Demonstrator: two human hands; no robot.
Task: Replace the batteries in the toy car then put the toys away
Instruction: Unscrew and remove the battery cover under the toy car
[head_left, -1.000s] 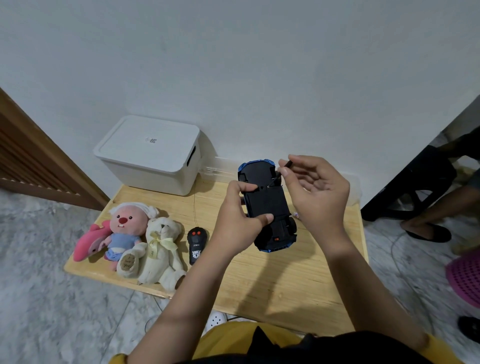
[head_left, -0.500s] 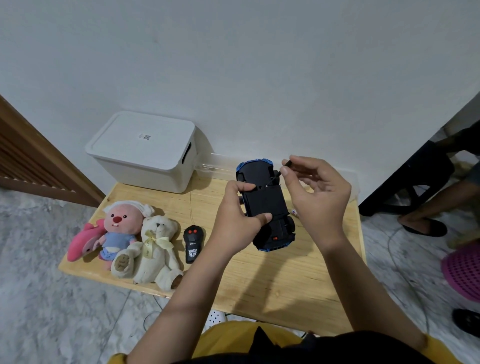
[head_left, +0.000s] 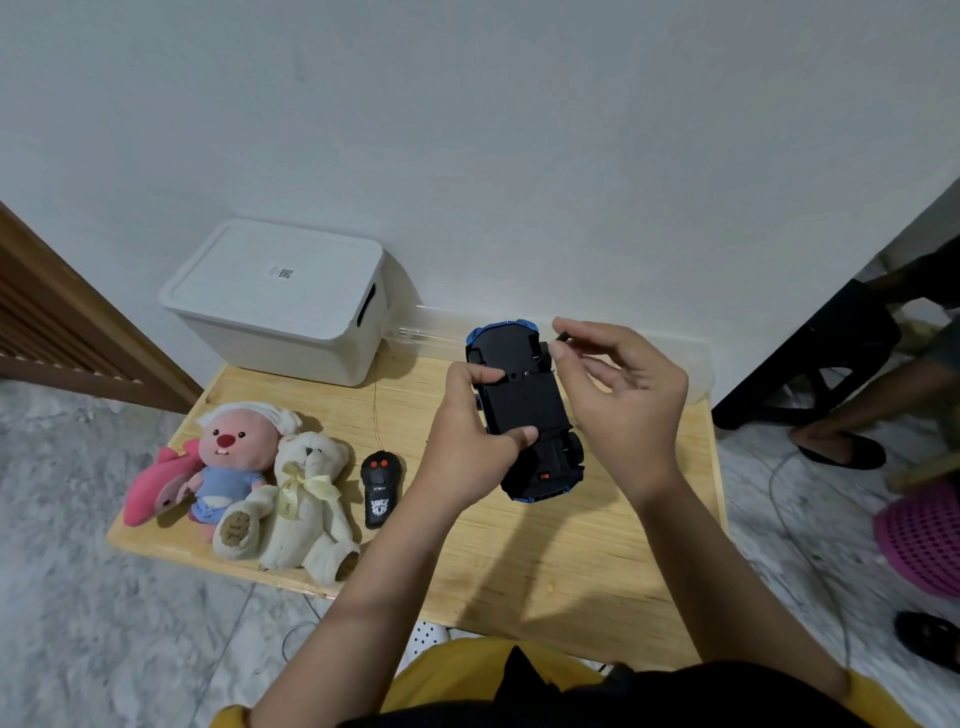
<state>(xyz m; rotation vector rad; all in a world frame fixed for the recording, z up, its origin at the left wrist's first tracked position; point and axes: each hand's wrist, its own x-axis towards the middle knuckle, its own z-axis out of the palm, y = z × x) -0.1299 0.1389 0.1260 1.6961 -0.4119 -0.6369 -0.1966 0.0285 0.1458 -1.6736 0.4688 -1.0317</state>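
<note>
- Little has shifted since earlier: toy car (head_left: 524, 410) is kept belly-up over the table (head_left: 597, 561), gripped by the left hand (head_left: 467, 441).
- A small dark tool (head_left: 561, 338) is pinched by the right hand (head_left: 623, 400).
- Light, rigid plastic is judged; its flanks are best gripped.

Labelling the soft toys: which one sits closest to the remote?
The cream teddy bear with the yellow bow, right beside the remote; the pink-faced doll and pink fish lie farther left.

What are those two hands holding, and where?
The left hand grips the upturned toy car round its middle. The right hand pinches a small dark tool by its top end.
</note>
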